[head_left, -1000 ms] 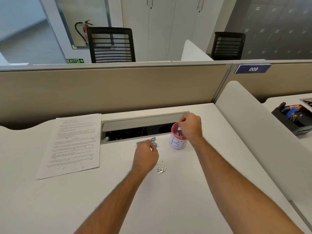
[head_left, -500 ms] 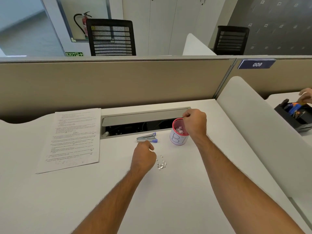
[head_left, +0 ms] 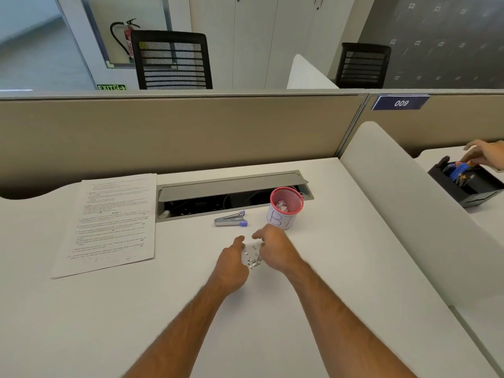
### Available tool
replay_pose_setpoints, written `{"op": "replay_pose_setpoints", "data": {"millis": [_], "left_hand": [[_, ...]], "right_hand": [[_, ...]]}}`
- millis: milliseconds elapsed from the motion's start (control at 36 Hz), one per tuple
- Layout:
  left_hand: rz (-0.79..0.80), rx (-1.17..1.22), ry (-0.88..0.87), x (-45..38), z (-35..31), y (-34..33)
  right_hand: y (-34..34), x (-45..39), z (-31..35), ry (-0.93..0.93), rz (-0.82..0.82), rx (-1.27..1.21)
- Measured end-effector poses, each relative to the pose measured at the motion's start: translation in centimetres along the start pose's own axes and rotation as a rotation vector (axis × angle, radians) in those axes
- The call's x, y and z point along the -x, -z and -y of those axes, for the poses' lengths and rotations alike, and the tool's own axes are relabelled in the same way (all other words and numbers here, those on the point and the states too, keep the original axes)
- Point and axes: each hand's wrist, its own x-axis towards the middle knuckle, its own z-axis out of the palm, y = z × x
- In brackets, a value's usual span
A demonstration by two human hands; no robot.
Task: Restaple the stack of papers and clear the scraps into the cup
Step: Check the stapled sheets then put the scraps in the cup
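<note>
Several small silvery scraps (head_left: 252,259), loosely clustered

Both hands are down on the white desk (head_left: 272,336), flanking a small heap of scraps (head_left: 252,259) near its middle. The left hand (head_left: 231,264) lies on the pile's left with fingers loosely curled, thumb pointing forward; the right hand (head_left: 275,251) cups the pile from the right, fingers bent down towards it. Whether either has hold of a scrap I cannot tell. Just beyond stands the pink mesh cup (head_left: 285,207), scraps inside, at the open cable tray (head_left: 231,196) by the desk's back edge. A stapler (head_left: 230,220) lies left of the cup. The stack of papers (head_left: 111,222) lies towards the back left corner.
</note>
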Motion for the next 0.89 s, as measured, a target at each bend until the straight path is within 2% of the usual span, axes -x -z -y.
{"op": "replay_pose_setpoints", "data": {"millis": [111,389,667,889], "left_hand": [[0.012,0.001,-0.020,0.5,0.0,-0.4],[0.045,0.051,-0.013,1.5,0.5,-1.3],[-0.113,0.122,0.065,2.0,0.9,-1.2],[-0.164,0.088,0.079,2.0,1.5,-1.0]], "right_hand": [[-1.6,1.1,-1.0,0.061,0.090,0.102],[-2.3,2.9,-1.2,0.065,0.093,0.048],[-3.3,3.6,-0.9,-0.095,0.029,-0.034],[-3.9,2.3,0.8,-0.113,-0.007,-0.062]]}}
